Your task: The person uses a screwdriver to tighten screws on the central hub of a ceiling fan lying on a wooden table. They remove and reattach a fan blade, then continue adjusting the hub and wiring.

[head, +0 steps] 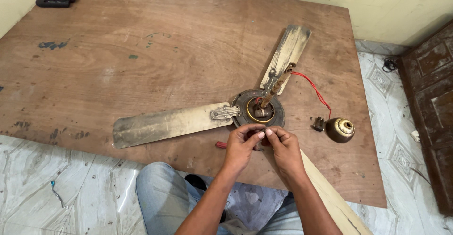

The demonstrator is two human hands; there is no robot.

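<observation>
A small part, hidden between the fingertips, is pinched by both the left hand (240,145) and right hand (283,146), just near of the fan hub (258,108) at the near blade (330,195) mount. Fingers should probably be kept steady and close.

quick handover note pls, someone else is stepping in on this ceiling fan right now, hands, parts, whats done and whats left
Left hand and right hand: fingertips pinched together at the near edge of the fan motor, over the third blade; whatever small part they hold is hidden.
Fan lies on the wooden board, rod tilted up.
Off already: brass cup at the right, on its red wire.
Two blades remain bracketed on.
Red-handled tool beside the left hand.
</observation>
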